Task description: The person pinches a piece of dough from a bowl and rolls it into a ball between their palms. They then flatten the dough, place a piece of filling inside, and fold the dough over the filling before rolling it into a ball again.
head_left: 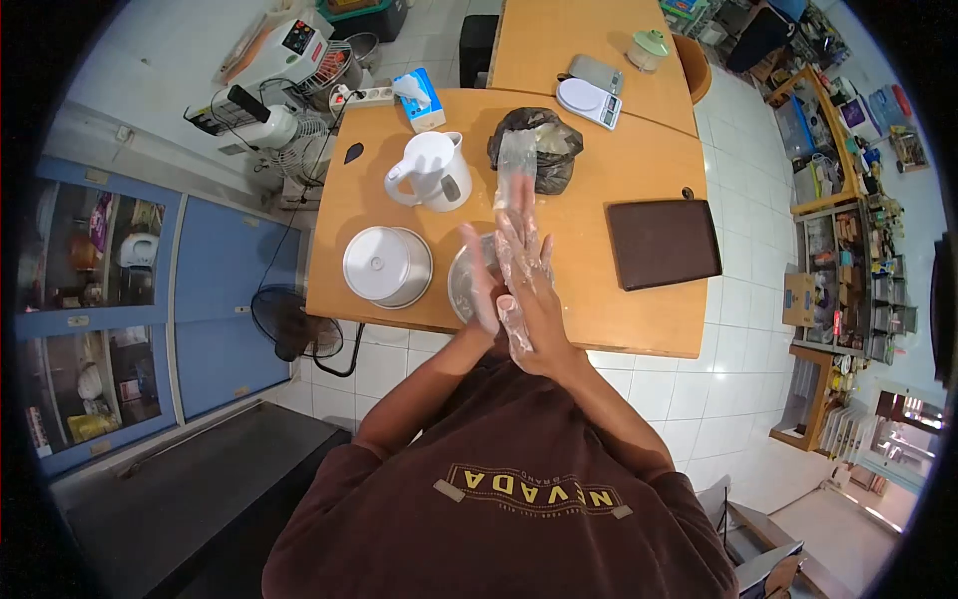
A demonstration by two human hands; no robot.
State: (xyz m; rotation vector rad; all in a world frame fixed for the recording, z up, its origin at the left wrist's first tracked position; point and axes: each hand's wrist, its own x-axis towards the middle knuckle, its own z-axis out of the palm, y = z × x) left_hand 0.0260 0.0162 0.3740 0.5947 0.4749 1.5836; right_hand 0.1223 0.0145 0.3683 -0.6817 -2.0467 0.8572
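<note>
My left hand point(481, 285) is held upright with fingers stretched out, slightly blurred, its palm turned toward my other hand. Close beside it, my right hand point(532, 299) has straight fingers and is smeared with white floury paste. Both are over a round bowl point(460, 284) at the table's near edge, and they hide most of it. Just beyond the fingertips lies a strip of clear plastic point(517, 155) with something pinkish under it; I cannot make out what. It overlaps a black plastic bag point(557, 178) with pale contents.
On the wooden table point(589, 319) are a lidded white tub point(379, 265), a white electric kettle point(431, 175), a tissue box point(427, 112), a dark tray point(665, 245) and a digital scale point(589, 103). A black fan point(289, 319) stands on the floor at left.
</note>
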